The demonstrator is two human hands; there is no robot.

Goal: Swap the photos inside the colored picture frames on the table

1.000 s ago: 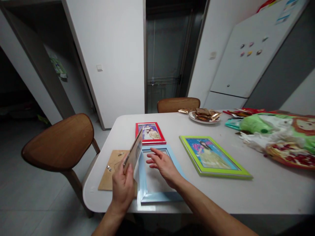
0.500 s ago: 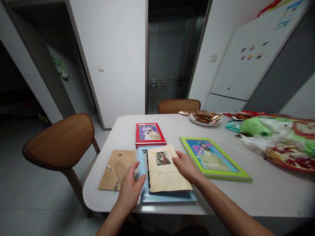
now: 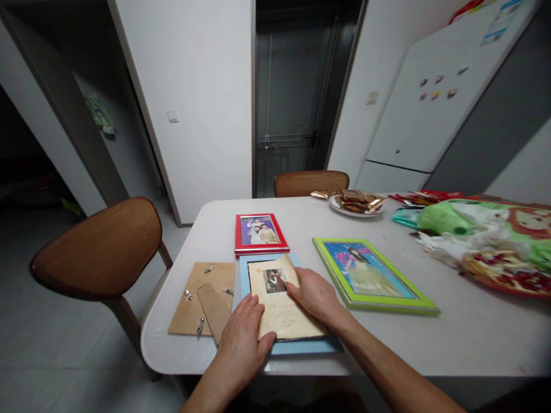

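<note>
A cream sheet with a small photo point(image 3: 286, 312) lies over the light blue frame point(image 3: 301, 346), covering most of its opening. My right hand point(image 3: 316, 293) grips the sheet's right edge, thumb on top. At the sheet's lower left edge rests my left hand point(image 3: 249, 330), its thumb apart from the fingers and touching the paper. Left of it is a brown backing board point(image 3: 189, 287) with metal clips and a stand leg. Behind the blue frame lies a red frame point(image 3: 262, 250) with a photo; a green frame point(image 3: 387, 304) with a photo lies to the right.
Farther back, a white plate point(image 3: 365, 214) holds brown wrapped packets. Green and white bags point(image 3: 451, 221) and a red-rimmed tray point(image 3: 495, 281) occupy the right side. Wooden chairs stand at the left point(image 3: 103, 246) and the far side point(image 3: 312, 183).
The cream sheet has shifted left over the blue frame, with my right hand on it. My left hand has moved right onto the sheet's edge, leaving more of the stand leg visible.
</note>
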